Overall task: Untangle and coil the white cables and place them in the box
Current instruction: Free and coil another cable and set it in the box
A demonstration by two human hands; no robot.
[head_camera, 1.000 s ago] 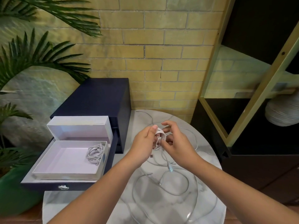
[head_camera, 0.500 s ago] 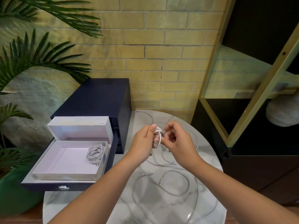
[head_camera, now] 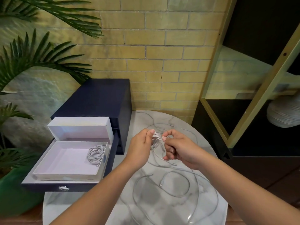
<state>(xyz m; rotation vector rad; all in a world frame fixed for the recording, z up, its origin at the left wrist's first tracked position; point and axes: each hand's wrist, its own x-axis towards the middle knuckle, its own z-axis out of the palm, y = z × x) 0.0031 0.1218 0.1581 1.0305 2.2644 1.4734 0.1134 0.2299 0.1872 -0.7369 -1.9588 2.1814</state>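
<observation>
Head view: a yellow brick wall (head_camera: pixel 162 46) fills the background, with a tall black shelving unit framed in gold (head_camera: pixel 263 88) to the right and a green palm plant (head_camera: pixel 40 57) to the left. A grey ribbed vase (head_camera: pixel 284 112) sits on one of the shelves.

Below lies a round white marble surface (head_camera: pixel 78 207), and just beside its left edge stands a navy blue drawer cabinet (head_camera: pixel 97 98). The cabinet's drawer (head_camera: pixel 48 187) is pulled out. Inside the drawer rests an open white cardboard box (head_camera: pixel 68 175), its hinged lid (head_camera: pixel 79 129) standing upright at the back.

Loose white cables (head_camera: pixel 177 185) sprawl in wide overlapping loops across the marble, from the far rim to the near edge.

Both forearms reach in from below and meet above the middle of the surface. The left hand (head_camera: pixel 140 149) has its grip clamped on a small bundle of white cable (head_camera: pixel 155 140), thumb on top and fingers curled round it. The right hand (head_camera: pixel 180 150) has its grip pinched on a strand of the same bundle between thumb and forefinger, and its other fingers are curled under.

A finished coiled white cable (head_camera: pixel 96 153) lies in the box's right rear corner. A small connector plug (head_camera: pixel 160 185) rests on the marble near the forearms.
</observation>
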